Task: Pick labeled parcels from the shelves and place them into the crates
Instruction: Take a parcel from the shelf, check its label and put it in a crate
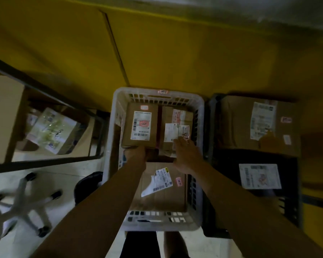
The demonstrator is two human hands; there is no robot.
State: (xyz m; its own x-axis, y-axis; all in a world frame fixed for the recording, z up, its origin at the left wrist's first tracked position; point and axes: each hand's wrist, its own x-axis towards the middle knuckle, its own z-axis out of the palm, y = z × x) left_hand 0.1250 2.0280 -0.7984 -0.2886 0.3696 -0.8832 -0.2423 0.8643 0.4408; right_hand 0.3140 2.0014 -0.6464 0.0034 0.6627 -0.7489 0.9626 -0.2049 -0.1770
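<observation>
A white slatted crate (108, 146) stands on the floor below me and holds three labeled cardboard parcels. My left hand (141, 152) grips the near edge of the far-left parcel (138, 108), its fingertips hidden under the box. My right hand (187, 155) holds the far-right parcel (175, 116), with fingers spread over its top by the white label and the thumb at its near side. A third parcel (162, 194) lies flat in the crate's near half, under my wrists.
A black crate (211, 116) to the right holds a large cardboard parcel (237, 123) and a dark parcel with a white label (259, 175). A metal shelf (45, 161) on the left carries a wrapped parcel (52, 129). A chair base (24, 198) stands at lower left, before a yellow wall (175, 53).
</observation>
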